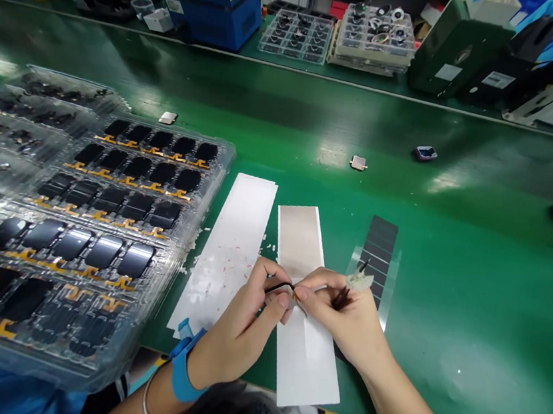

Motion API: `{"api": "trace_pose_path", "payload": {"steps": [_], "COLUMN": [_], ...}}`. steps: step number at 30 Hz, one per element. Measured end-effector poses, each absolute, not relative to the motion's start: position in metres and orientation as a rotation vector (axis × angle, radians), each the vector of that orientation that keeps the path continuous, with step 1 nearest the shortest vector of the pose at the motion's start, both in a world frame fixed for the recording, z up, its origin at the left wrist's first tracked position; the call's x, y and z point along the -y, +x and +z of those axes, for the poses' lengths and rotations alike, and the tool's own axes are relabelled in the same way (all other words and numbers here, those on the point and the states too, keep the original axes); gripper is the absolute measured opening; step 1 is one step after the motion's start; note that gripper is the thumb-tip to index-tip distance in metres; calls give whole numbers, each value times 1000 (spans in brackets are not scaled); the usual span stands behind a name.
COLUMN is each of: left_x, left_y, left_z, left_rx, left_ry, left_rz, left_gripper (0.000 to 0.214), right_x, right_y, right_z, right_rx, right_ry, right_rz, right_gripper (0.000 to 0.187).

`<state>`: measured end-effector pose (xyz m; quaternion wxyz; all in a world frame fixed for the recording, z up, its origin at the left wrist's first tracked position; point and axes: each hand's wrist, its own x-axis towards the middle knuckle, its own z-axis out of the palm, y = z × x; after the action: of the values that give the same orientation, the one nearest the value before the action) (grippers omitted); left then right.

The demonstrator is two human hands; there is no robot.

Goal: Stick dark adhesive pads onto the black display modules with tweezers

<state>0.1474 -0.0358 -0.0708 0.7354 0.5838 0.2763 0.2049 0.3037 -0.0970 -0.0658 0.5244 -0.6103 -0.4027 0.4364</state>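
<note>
Hands (pixel 243 317) both pinching some small dark part (pixel 279 286), kinda hard to make out, over white paper strip (pixel 308 365), tray (pixel 208 197) of black screens (pixel 138 168) off left, green tabletop (pixel 468 324)

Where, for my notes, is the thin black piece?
In the head view, the thin black piece is below centre, between the left hand and right hand, over the right-hand white sheet.

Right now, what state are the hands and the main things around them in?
Left hand, pinching the dark-edged piece
Right hand, pinching the same piece
Dark-edged piece, held between both hands' fingertips
Paper strip, lying flat, partly hidden by the hands
White sheets, stacked, overlapping
Black strip, lying flat, partly hidden
Clear tray, holding rows of dark panels
Blue wristband, strapped on
</note>
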Motion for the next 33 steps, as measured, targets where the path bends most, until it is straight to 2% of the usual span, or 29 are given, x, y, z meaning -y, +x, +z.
{"api": "trace_pose_path", "payload": {"steps": [6, 33], "left_x": [35, 34], "left_y": [147, 151], "left_z": [-69, -74], "left_rx": [-588, -572], "left_ry": [1217, 1258], "left_rz": [415, 423], "left_gripper": [17, 11], "right_x": [97, 100], "right_y": [301, 301], "right_z": [-57, -59], "right_rx": [1019, 1031], "right_ry": [-1532, -1509], "right_rz": [859, 906], "right_gripper": [11, 14]}}
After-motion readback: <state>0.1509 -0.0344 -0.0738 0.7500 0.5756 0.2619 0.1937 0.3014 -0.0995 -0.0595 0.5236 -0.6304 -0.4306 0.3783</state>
